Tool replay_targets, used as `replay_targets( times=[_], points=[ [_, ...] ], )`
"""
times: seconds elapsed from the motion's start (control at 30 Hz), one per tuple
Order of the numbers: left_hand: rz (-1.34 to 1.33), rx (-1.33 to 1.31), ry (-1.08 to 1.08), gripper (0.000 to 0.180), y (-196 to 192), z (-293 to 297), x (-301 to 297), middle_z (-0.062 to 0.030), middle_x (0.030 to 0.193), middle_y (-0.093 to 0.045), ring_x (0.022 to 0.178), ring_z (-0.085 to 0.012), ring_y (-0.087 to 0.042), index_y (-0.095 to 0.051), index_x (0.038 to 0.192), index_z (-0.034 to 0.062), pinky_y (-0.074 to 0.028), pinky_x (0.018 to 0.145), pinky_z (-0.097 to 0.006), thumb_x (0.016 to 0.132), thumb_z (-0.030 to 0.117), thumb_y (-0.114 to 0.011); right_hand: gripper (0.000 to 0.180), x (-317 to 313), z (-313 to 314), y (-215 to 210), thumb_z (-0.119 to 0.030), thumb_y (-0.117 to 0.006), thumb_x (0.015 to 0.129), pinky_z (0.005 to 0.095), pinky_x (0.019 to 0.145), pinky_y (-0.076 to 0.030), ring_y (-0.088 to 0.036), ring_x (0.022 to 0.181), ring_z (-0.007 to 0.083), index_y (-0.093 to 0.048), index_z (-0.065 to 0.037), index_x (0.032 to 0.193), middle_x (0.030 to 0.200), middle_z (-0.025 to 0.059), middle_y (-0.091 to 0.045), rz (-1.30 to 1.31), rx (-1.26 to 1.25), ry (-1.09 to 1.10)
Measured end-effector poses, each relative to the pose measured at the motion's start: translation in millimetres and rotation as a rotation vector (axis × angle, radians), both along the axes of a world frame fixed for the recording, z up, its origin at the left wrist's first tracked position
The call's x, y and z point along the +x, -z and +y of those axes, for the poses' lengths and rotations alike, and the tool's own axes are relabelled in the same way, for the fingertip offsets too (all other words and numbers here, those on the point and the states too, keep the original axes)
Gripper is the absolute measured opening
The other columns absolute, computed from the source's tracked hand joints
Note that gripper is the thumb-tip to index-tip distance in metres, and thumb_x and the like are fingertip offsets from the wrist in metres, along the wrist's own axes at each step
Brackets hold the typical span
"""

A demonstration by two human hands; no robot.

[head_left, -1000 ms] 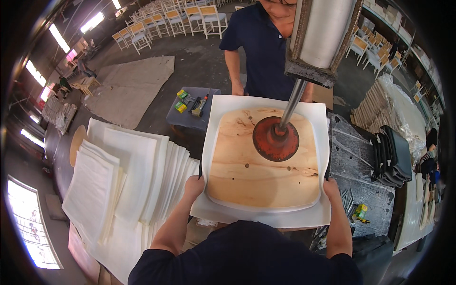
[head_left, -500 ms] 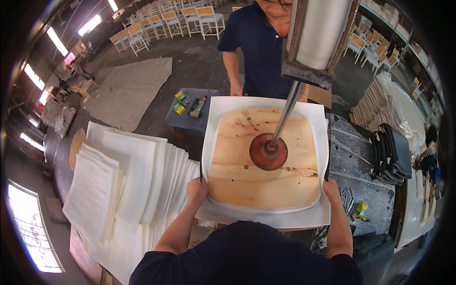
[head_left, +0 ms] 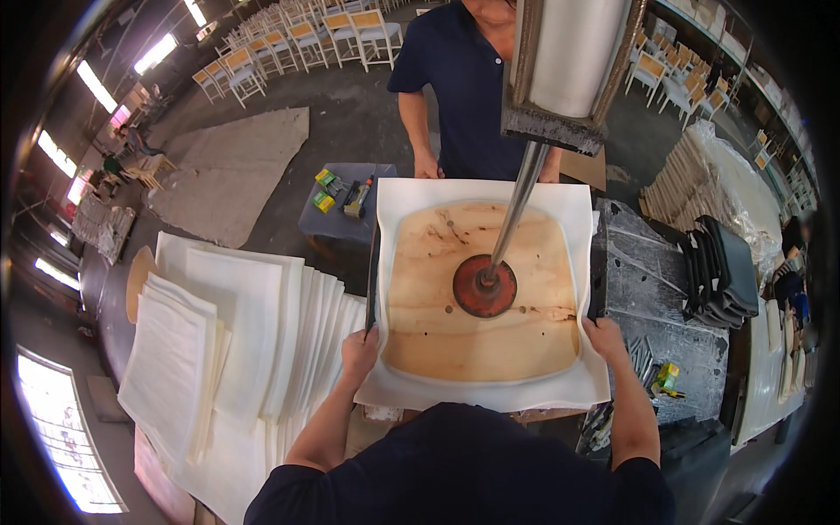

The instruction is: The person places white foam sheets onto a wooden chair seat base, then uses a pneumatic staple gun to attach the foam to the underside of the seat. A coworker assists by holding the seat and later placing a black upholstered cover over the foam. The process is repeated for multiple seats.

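The left hand (head_left: 360, 352) has its grip closed on a dark edging (head_left: 374, 280) at the left of the white sheet (head_left: 560, 391); the right hand (head_left: 605, 339) is at the sheet's right edge, its grip too hidden to tell how tight. Between them the wooden panel (head_left: 481, 354) lies on the sheet, the red disc (head_left: 468, 299) on its top, a co-worker (head_left: 468, 96) on the far side

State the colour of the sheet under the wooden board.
White; the sheet shows best in the head view.

no legible lettering, no readable labels
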State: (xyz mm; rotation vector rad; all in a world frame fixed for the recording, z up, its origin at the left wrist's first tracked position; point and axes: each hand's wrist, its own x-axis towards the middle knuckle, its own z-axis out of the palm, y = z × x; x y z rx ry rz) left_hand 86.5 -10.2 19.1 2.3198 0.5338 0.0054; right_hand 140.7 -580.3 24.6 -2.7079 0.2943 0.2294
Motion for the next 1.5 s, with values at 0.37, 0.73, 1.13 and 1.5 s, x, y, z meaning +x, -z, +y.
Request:
replay_targets(
  times=[0.37,0.73,1.13,1.5],
  points=[
    [-0.047,0.135,0.196,0.052,-1,0,1,-0.0287,0.076,-0.066,0.074,-0.0491,-0.067,-0.069,0.079,-0.0025,-0.05,0.067,-0.053,0.106,0.042,-0.068,0.062,-2,12,-19,-0.059,-0.067,0.1,0.0585,0.084,-0.056,-0.074,0.094,0.0482,-0.079,0.0,0.087,0.095,0.0275,-0.076,0.057,-0.108,-0.098],
    [-0.02,0.186,0.211,0.049,-1,-4,1,-0.0291,0.073,-0.065,0.073,-0.0518,-0.065,-0.067,0.075,-0.0024,-0.048,0.065,-0.056,0.104,0.037,-0.072,0.058,0,17,-28,-0.061,-0.076,0.093,0.0549,0.084,-0.059,-0.076,0.094,0.0443,-0.078,-0.004,0.085,0.094,0.0218,-0.078,0.082,-0.071,-0.068],
    [-0.213,0.34,0.05,0.052,-61,-2,33,-0.0201,0.061,-0.059,0.054,-0.0323,-0.053,-0.066,0.075,-0.0027,-0.045,0.059,-0.048,0.108,0.037,-0.07,0.032,1,31,-31,-0.037,-0.076,0.098,0.0516,0.084,-0.06,-0.076,0.092,0.0425,-0.078,-0.006,0.097,0.094,0.0207,-0.077,-0.179,0.161,-0.012],
    [-0.21,0.534,0.789,0.078,34,-100,48,-0.0296,0.178,-0.025,0.164,-0.0517,-0.021,-0.034,0.171,0.0015,-0.012,0.136,-0.063,0.104,0.031,-0.061,0.065,-13,123,22,-0.04,-0.071,0.097,0.0648,0.123,-0.034,-0.043,0.152,0.0489,-0.058,-0.004,0.149,0.159,0.0257,-0.049,-0.459,0.064,-0.495]
  ],
)
